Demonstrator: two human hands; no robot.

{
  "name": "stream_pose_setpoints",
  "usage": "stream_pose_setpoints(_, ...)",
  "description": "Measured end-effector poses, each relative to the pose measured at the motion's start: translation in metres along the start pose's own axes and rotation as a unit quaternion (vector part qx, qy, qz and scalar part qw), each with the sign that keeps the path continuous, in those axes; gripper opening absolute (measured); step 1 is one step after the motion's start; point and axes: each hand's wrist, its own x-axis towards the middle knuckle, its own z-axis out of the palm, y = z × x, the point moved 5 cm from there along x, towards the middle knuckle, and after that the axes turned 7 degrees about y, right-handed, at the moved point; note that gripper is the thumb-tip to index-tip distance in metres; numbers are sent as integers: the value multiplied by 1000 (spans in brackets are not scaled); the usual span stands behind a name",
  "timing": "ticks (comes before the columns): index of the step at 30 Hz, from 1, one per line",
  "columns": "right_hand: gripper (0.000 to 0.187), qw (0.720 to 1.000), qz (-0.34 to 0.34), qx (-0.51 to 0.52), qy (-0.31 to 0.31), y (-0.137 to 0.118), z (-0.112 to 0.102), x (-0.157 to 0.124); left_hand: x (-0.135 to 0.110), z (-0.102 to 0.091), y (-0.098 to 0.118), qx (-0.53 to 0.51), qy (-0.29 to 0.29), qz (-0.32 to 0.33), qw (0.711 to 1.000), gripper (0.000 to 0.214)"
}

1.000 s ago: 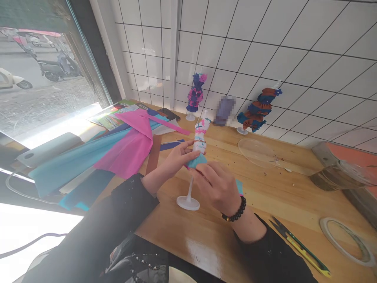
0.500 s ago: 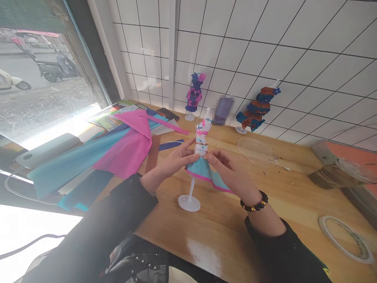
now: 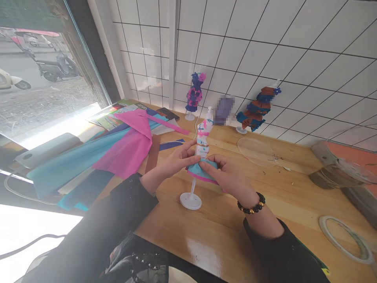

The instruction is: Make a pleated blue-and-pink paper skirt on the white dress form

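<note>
A small white dress form [image 3: 203,137] with pink, blue and orange marks stands on a round white base [image 3: 191,201], leaning slightly right. Around its lower part hangs a light blue strip of fabric or crepe paper [image 3: 196,169] with a pink edge, gathered like a skirt. My left hand [image 3: 184,157] grips the form's waist from the left, its thumb pressing the strip's top edge. With thumb and fingers, my right hand [image 3: 222,169] pinches the strip at the form's right side. The strip's far end is mostly hidden behind that hand.
Pink [image 3: 132,145] and light blue sheets [image 3: 79,157] lie at left by the window. Two dressed forms, one blue-pink [image 3: 194,94] and one blue-orange [image 3: 255,110], stand by the tiled wall. At right are a clear plastic disc [image 3: 255,151], pins [image 3: 276,158] and a tape roll [image 3: 346,239].
My right hand has brought the loose end of the blue strip inward, and its fingers now lie over the skirt. The form has tilted and shifted slightly right.
</note>
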Motion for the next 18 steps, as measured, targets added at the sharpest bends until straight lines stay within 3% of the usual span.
stream_pose_setpoints(8, 32, 999, -22, -26, 38, 0, 0, 0, 0, 1, 2, -2, -19, 4, 1000, 68)
stream_pose_setpoints(18, 30, 999, -13, -44, 24, -2, 0, 0, 2, -3, -1, -23, -35, 16, 999, 71)
